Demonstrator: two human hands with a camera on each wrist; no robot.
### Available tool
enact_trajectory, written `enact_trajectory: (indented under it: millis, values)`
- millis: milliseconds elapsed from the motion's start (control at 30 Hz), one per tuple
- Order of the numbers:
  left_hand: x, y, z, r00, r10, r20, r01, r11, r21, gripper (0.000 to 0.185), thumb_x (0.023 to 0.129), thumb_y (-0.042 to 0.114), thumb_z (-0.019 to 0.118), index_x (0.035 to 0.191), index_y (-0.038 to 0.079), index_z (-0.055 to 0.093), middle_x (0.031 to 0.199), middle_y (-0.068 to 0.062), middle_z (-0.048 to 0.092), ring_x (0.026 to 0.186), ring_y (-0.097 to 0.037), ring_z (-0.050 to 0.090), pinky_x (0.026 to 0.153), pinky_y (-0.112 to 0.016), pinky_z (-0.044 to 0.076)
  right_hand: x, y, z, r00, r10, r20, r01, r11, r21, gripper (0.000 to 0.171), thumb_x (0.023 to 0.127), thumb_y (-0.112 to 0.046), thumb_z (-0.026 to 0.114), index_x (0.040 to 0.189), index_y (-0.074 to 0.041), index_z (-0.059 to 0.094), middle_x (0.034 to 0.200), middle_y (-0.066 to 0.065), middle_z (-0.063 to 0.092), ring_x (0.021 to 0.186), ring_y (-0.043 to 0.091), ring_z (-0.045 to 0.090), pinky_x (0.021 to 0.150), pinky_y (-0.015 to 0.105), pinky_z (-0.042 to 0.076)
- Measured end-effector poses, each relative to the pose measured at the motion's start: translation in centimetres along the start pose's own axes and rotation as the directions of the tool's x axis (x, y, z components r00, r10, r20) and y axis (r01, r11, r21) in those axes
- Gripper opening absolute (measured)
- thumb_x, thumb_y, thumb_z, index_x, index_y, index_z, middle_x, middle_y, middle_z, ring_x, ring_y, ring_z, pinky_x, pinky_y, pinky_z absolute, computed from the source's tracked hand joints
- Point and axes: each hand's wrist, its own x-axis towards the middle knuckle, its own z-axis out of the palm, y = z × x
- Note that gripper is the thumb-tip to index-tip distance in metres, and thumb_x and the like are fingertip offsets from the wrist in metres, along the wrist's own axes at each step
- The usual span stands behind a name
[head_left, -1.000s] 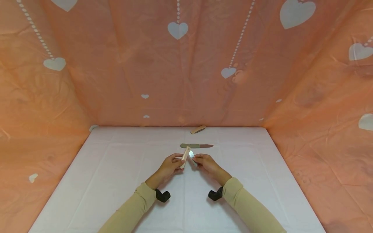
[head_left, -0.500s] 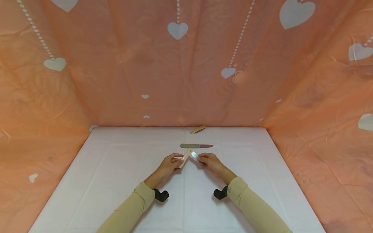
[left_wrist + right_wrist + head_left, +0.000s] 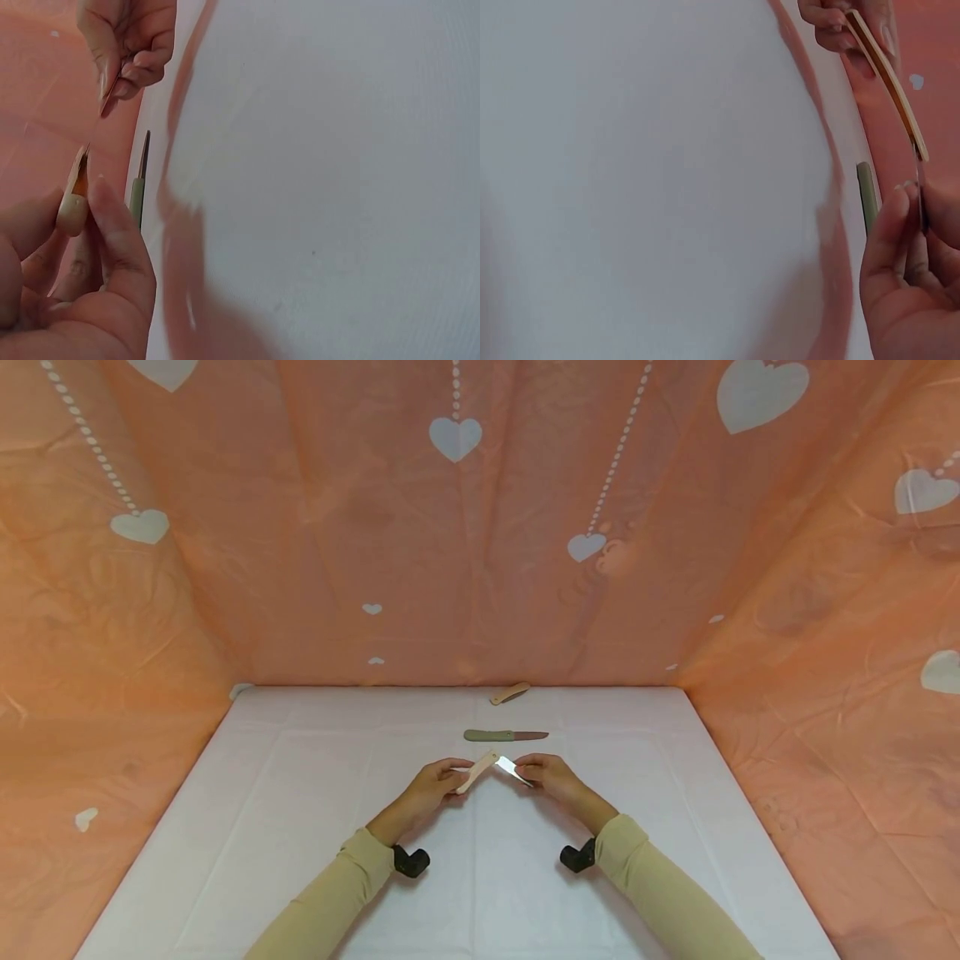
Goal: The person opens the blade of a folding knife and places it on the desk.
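Observation:
A folding knife with a light wooden handle (image 3: 477, 772) and a shiny blade (image 3: 512, 768) is held above the white table (image 3: 300, 827), half unfolded into an inverted V. My left hand (image 3: 432, 785) grips the handle (image 3: 889, 79) (image 3: 75, 199). My right hand (image 3: 551, 775) pinches the blade (image 3: 110, 94) near its tip. In the right wrist view the blade shows edge-on beside my right fingers (image 3: 900, 247).
A green-handled knife (image 3: 504, 736) lies open on the table just beyond my hands, also seen as a green-handled knife (image 3: 138, 191) (image 3: 867, 199). A shut wooden folding knife (image 3: 510, 693) lies by the back wall. Orange heart-print cloth (image 3: 465, 543) walls the table on three sides.
The blade has swung further out from the handle, widening the angle. My right hand has moved right and slightly away; the left hand has tilted the handle lower.

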Motion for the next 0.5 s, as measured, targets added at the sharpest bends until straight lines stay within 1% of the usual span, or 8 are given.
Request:
enact_trajectory:
  millis: [100,233,333,500]
  values:
    - [0.0,0.0,-0.2,1.0,0.0,0.011,0.0,0.999,0.044,0.032,0.095,0.006,0.052,0.123,-0.008,0.052,0.104,-0.014,0.057,0.081,-0.015,0.054,0.07,-0.025,0.052,-0.1,0.1,-0.3,1.0,0.005,0.028,-0.004,1.0,-0.022,0.031,0.09,-0.005,0.058,0.113,0.015,0.055,0.094,0.008,0.062,0.079,0.012,0.056,0.071,0.023,0.049]
    - [-0.1,-0.1,-0.4,0.999,-0.004,0.032,0.001,0.996,0.088,0.031,0.095,0.005,0.052,0.123,-0.009,0.052,0.103,-0.012,0.056,0.082,-0.013,0.052,0.07,-0.025,0.052,-0.3,0.2,-0.7,0.997,0.014,0.07,-0.013,1.0,-0.016,0.03,0.089,-0.005,0.06,0.111,0.015,0.056,0.092,0.006,0.061,0.078,0.012,0.055,0.07,0.022,0.049]
    - [-0.3,-0.1,-0.5,0.998,-0.004,0.063,-0.002,0.995,0.096,0.031,0.095,0.003,0.05,0.123,-0.01,0.052,0.102,-0.011,0.056,0.083,-0.014,0.053,0.071,-0.026,0.052,-0.3,0.5,-1.0,0.995,0.009,0.1,-0.009,1.0,-0.007,0.03,0.088,-0.003,0.06,0.11,0.017,0.055,0.091,0.007,0.061,0.077,0.013,0.055,0.069,0.023,0.05]
    - [-0.5,0.1,-0.7,0.995,-0.01,0.102,-0.004,0.992,0.129,0.03,0.095,0.002,0.049,0.122,-0.01,0.052,0.097,-0.009,0.058,0.082,-0.015,0.055,0.071,-0.027,0.053,-0.4,0.6,-1.4,0.99,0.001,0.139,0.002,1.0,-0.022,0.029,0.089,-0.001,0.058,0.11,0.019,0.053,0.091,0.008,0.061,0.076,0.013,0.056,0.069,0.023,0.051]
